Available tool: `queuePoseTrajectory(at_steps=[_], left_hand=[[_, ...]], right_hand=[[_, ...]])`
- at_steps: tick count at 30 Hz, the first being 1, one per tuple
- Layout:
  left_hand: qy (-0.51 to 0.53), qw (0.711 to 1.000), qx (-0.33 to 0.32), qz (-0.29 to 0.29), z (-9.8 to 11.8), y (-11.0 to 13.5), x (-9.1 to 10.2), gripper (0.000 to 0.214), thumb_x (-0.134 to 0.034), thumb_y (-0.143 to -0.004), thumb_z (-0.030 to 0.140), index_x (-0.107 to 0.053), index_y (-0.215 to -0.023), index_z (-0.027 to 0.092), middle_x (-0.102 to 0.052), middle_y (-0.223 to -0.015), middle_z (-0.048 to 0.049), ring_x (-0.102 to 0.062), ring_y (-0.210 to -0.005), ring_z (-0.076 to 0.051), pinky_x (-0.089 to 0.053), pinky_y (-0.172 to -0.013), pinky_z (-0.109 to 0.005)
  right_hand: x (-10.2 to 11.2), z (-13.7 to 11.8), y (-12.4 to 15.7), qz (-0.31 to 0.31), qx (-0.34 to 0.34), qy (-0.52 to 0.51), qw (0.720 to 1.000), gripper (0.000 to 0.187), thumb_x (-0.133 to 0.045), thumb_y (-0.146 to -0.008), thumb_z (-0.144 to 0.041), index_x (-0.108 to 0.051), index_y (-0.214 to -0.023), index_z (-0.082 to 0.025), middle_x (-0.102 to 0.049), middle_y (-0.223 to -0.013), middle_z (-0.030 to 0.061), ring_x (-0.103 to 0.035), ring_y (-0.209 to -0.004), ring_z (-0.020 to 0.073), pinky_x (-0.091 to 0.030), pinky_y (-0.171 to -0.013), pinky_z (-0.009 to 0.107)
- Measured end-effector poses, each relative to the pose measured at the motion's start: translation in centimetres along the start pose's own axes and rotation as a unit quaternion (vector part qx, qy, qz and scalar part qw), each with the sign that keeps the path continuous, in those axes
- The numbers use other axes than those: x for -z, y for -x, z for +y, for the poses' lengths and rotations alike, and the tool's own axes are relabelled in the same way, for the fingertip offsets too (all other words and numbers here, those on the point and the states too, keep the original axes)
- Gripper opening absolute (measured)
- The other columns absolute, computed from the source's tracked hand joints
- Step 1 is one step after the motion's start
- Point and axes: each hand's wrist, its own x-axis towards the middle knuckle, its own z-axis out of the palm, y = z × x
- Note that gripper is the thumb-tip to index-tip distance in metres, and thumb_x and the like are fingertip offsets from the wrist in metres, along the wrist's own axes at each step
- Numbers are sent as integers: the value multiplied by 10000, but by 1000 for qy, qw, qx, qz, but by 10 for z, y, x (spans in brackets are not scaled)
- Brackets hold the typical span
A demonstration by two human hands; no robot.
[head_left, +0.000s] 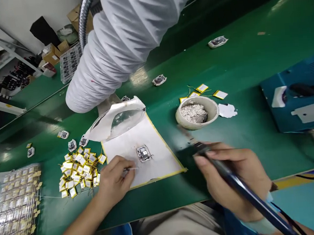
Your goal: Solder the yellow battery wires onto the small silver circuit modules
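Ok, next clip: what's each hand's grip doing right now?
Left hand: closed, pinching a thin pale tool.
Right hand: closed, holding a soldering iron.

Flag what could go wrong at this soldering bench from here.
If hot, the dark blue soldering iron in the right hand could shed solder toward the loose yellow-edged flat pouch batteries piled nearby, perhaps damaging or shorting them. The small silver circuit board appears unclamped on the white paper sheet, so it could slide while being worked. The grey ceramic bowl of silvery solder scraps sits close to the iron's tip, so a careless pass could knock it over.
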Motion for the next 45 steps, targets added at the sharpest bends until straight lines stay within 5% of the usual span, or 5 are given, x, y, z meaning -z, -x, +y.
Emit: queuePoseTrajectory(at_steps=[3,5,13,29,45], left_hand=[[-65,995,-37,64,-14,-6,-12,149,-772,-1209,114,-827,-1283,232,-851,-1010,-8,-831,-787,-131,-617,-638,-210],[-104,989,-69,76,-20,-6,-19,128,-763,-1231,137,-819,-1299,230,-840,-984,-2,-840,-811,-147,-657,-694,-235],[-134,985,-84,63,-22,-6,-25,166,-761,-1205,90,-808,-1302,217,-833,-961,0,-827,-793,-162,-659,-714,-281],[-136,988,-55,40,-21,-3,-23,175,-747,-1223,113,-795,-1327,245,-846,-975,-2,-857,-801,-161,-691,-733,-282],[-125,990,-52,42,-22,-1,-25,214,-746,-1209,70,-790,-1327,243,-841,-996,-8,-853,-834,-163,-662,-761,-269]], right_hand=[[-15,-33,0,-126,-26,-37,991,171,-885,-1199,-479,-786,-1129,-358,-928,-1023,24,-989,-976,311,-786,-765,398],[-28,-43,0,-156,-27,-59,986,184,-882,-1190,-439,-750,-1094,-355,-902,-976,-5,-975,-937,290,-793,-769,379],[-53,-29,11,-141,-38,-84,986,231,-879,-1120,-260,-676,-1043,-340,-776,-821,-97,-782,-673,187,-816,-1184,594],[-53,-32,5,-156,-13,-78,985,257,-880,-1084,-221,-664,-1029,-348,-767,-814,-98,-809,-675,206,-819,-1050,554],[-52,-31,9,-148,-11,-71,986,243,-876,-1091,-206,-673,-1038,-330,-803,-848,-76,-816,-707,204,-822,-1095,579]])
